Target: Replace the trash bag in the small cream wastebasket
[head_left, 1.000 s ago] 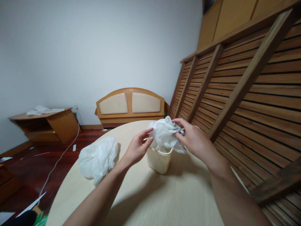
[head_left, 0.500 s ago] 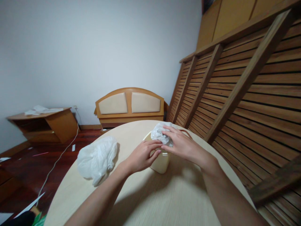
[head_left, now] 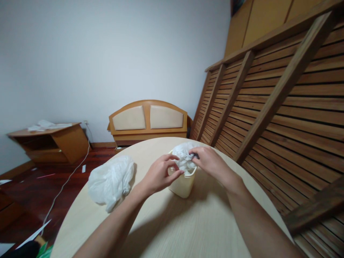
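Observation:
A cream plastic bin [head_left: 181,187] stands upright on the round table [head_left: 172,229]. A crumpled white plastic bag [head_left: 183,150] bulges out of its mouth, partly inside the rim. My right hand [head_left: 211,163] is closed, pinching the bag's right side, where a small dark patch shows by the fingertips. On the other side, my left hand [head_left: 161,175] has its fingers curved and apart at the bin's left rim; its fingertips are close to the bag, and I see nothing held. A second white plastic bag [head_left: 111,182] lies in a loose heap left of my left forearm.
Beyond the table is a wooden headboard [head_left: 147,123] against the wall. Slatted wooden panels [head_left: 258,104] lean along the right. A low wooden cabinet [head_left: 51,143] with papers stands at the left, and a white cable [head_left: 68,181] crosses the dark red floor.
My right hand has shifted slightly, from spread over the bag to pinching its right side. The bag sits lower in the bin, and my left hand's fingers have parted more.

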`<control>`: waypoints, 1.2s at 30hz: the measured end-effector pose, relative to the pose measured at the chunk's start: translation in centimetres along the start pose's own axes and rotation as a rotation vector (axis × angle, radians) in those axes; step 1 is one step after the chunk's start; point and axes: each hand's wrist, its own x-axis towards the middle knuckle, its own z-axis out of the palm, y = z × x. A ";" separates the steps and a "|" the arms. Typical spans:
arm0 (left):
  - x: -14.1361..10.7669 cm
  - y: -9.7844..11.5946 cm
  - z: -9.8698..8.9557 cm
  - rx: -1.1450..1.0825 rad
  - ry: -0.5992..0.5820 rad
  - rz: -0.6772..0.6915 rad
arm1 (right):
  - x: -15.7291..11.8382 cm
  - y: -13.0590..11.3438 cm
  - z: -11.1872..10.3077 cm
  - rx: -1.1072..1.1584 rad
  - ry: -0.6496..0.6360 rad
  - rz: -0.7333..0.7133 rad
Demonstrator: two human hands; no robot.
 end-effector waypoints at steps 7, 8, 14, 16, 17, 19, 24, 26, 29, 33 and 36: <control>-0.5 0.8 1.4 -0.006 0.118 -0.271 | 0.4 0.6 -0.4 0.170 0.247 0.193; -0.6 1.0 1.8 -0.008 0.133 -0.309 | 0.4 0.6 -0.3 0.196 0.279 0.239; -1.0 0.9 4.5 0.006 0.216 -0.380 | 0.8 1.0 -0.2 0.419 0.385 0.308; -0.9 0.6 5.1 -0.013 0.264 -0.359 | 0.9 1.0 -0.4 0.511 0.399 0.290; -0.9 0.4 5.3 -0.022 0.284 -0.352 | 0.9 0.9 -0.5 0.548 0.414 0.279; -0.8 0.1 5.4 -0.038 0.310 -0.349 | 0.9 0.8 -0.8 0.592 0.471 0.268; -0.6 -0.5 4.9 -0.047 0.331 -0.360 | 0.8 1.1 -1.6 0.617 0.634 0.294; -0.5 -0.8 4.6 -0.019 0.346 -0.337 | 0.7 1.4 -1.9 0.607 0.701 0.318; -0.3 -1.5 4.0 0.043 0.366 -0.278 | 0.6 1.8 -2.3 0.609 0.803 0.334; -0.2 -2.6 3.0 0.094 0.358 -0.206 | 0.5 2.3 -2.8 0.617 0.887 0.325; -0.2 -3.5 2.2 0.097 0.321 -0.160 | 0.4 2.6 -3.1 0.605 0.956 0.330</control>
